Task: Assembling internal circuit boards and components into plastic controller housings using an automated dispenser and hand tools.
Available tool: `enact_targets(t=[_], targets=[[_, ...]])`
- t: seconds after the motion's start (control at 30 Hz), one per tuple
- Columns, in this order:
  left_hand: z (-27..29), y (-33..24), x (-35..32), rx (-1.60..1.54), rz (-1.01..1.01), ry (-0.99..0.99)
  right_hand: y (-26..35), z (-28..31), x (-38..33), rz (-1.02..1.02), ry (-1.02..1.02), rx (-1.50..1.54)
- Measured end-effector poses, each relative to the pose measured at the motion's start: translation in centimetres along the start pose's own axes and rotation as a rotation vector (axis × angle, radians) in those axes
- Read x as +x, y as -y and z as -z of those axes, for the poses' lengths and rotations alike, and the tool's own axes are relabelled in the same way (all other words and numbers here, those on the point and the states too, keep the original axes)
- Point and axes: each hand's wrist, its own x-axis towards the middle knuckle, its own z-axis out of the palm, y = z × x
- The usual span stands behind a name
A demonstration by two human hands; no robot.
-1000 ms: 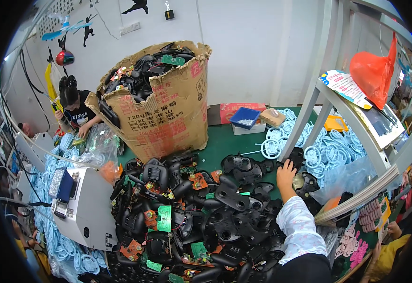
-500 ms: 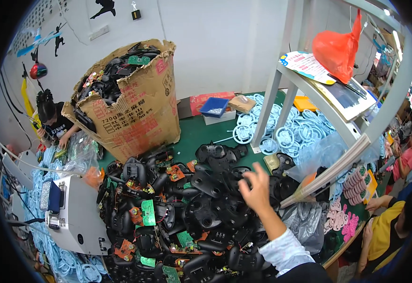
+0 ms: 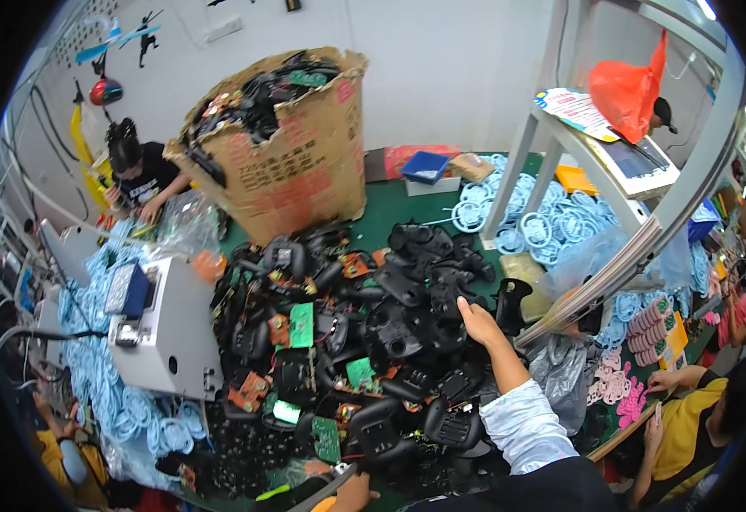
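My right hand [image 3: 480, 326], in a pale sleeve, reaches over a pile of black game controller shells. Its fingers are closed at the edge of a black controller shell [image 3: 448, 294]; their far side is hidden. At the lower edge my left hand [image 3: 354, 495] is partly in view, its fingers curled beside a dark thing with a grey strip that I cannot make out. Between the hands lie shells with battery bays [image 3: 381, 429], and green circuit boards [image 3: 302, 325] and orange-brown boards [image 3: 249, 391] are mixed in. Another black shell [image 3: 512, 305] stands right of my right hand.
A torn carton [image 3: 304, 166] full of controller parts stands behind the pile. At left is a grey machine [image 3: 168, 328] by light-blue plastic rings [image 3: 91, 307]. A metal rack [image 3: 509, 183] rises at right, near a grey bag [image 3: 560, 380]. Other people work at left and right.
The view has shifted, so the scene sits farther right and higher. My right hand, spread above the pile before, has closed at a black shell. My left hand has come in at the lower edge.
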Motion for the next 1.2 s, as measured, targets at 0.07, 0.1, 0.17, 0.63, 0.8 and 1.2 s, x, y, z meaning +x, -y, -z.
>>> enact_targets(t=[0.07, 0.1, 0.17, 0.63, 0.8, 1.2], targets=[[3.2, -1.8, 3.0, -0.034, 0.101, 0.323, 0.8, -0.2, -3.2, -0.011, -0.003, -0.02], [3.7, -2.2, 3.3, -0.033, 0.118, 0.318, 2.2, -0.5, -5.0, 0.006, 0.005, -0.037], [3.7, -2.0, 2.6, 0.029, 0.151, 0.325, 5.4, -0.5, -8.5, 0.129, 0.178, -0.061], [2.7, -2.4, 2.4, 0.067, 0.134, 0.208, 2.2, 3.1, -19.7, 0.744, 0.208, -0.144], [3.0, -2.9, -0.6, 0.08, 0.037, -0.037, 2.1, 4.1, -24.9, 0.673, 0.242, -0.091], [2.8, -0.4, -21.2, -0.427, 0.284, -0.679, -2.7, -0.4, -31.1, 0.645, 0.405, -0.053]])
